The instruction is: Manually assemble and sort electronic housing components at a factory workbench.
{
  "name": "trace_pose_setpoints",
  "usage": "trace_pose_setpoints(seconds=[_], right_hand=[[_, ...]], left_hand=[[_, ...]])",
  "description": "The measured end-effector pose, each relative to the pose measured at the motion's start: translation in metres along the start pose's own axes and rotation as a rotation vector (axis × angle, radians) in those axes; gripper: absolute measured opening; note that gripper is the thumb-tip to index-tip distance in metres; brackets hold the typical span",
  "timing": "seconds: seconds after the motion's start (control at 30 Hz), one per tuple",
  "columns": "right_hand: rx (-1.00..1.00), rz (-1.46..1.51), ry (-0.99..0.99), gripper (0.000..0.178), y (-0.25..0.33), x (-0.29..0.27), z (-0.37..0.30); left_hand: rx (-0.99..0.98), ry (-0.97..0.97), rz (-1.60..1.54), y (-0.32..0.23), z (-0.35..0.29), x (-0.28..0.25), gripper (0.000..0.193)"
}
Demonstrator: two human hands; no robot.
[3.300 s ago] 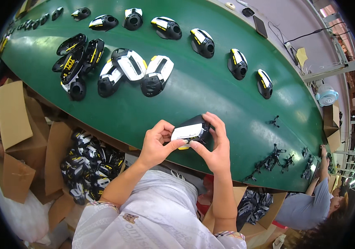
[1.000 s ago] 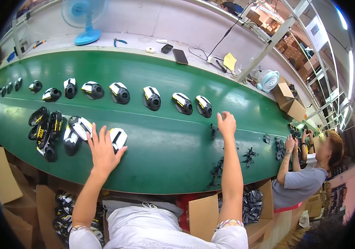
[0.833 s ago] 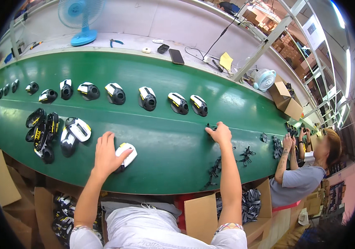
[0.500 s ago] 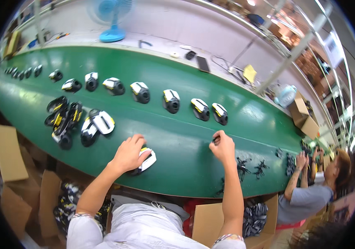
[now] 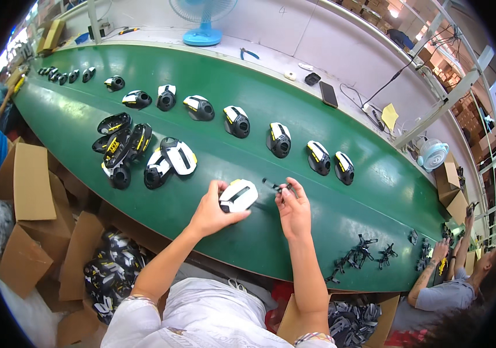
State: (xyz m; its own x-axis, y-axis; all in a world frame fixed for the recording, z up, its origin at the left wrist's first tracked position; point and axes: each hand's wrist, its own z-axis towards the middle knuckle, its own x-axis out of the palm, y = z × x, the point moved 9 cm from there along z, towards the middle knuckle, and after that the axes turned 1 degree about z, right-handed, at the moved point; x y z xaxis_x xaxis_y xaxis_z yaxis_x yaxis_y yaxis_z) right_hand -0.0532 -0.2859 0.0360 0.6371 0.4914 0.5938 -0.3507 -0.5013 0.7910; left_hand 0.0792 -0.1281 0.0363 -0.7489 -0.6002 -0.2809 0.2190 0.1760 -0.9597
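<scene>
My left hand (image 5: pixel 210 213) is closed around the side of a white and black plastic shell (image 5: pixel 242 195) with a dark slot in its top, holding it over the green work surface (image 5: pixel 213 232). To its right, my right hand (image 5: pixel 294 211) pinches a small black plastic part (image 5: pixel 271 185) between thumb and fingertips. A small gap separates this part from the shell. Left of my hands, a white-topped shell (image 5: pixel 179 156) leans among several others, next to upturned black shells (image 5: pixel 119 147) with yellow inside. More small black parts (image 5: pixel 361 250) lie in a loose heap at the right.
A row of white, black and yellow shells (image 5: pixel 280 140) runs along the far half. Cardboard boxes (image 5: pixel 34 182) stand at the left; a box of black parts (image 5: pixel 352 322) is below right. A blue fan (image 5: pixel 202 35) stands behind. A co-worker (image 5: pixel 445 290) works at the right.
My left hand has picked the shell up from the surface. My right hand has turned and come closer to it, with the black part now showing. The view has shifted.
</scene>
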Motion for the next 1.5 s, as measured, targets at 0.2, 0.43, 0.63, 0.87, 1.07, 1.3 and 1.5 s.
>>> trace_pose_setpoints(seconds=[0.2, 0.43, 0.63, 0.87, 1.07, 1.3, 1.5], right_hand=[[-0.065, 0.270, -0.096, 0.039, -0.012, -0.028, 0.015], [-0.143, 0.243, -0.112, 0.036, 0.007, -0.038, 0.019], [-0.056, 0.230, -0.056, 0.034, -0.002, -0.026, 0.016], [-0.067, 0.137, -0.012, 0.036, 0.013, -0.045, 0.019], [-0.174, 0.012, -0.152, 0.035, 0.030, -0.059, 0.019], [-0.263, -0.018, -0.253, 0.033, 0.034, -0.067, 0.018], [-0.415, -0.118, -0.191, 0.035, 0.061, -0.053, 0.003]], left_hand=[[-0.246, 0.054, -1.007, 0.009, 0.069, 0.035, 0.035], [-0.079, 0.019, -1.045, -0.015, 0.087, 0.059, 0.047], [-0.093, 0.234, -1.130, -0.013, 0.063, 0.082, 0.043], [-0.181, 0.441, -0.772, -0.016, 0.066, 0.073, 0.032], [-0.289, 0.540, -0.855, -0.003, 0.058, 0.092, 0.033], [-0.378, 0.468, -0.914, 0.007, 0.063, 0.093, 0.037], [-0.274, 0.478, -0.804, 0.002, 0.065, 0.086, 0.040]])
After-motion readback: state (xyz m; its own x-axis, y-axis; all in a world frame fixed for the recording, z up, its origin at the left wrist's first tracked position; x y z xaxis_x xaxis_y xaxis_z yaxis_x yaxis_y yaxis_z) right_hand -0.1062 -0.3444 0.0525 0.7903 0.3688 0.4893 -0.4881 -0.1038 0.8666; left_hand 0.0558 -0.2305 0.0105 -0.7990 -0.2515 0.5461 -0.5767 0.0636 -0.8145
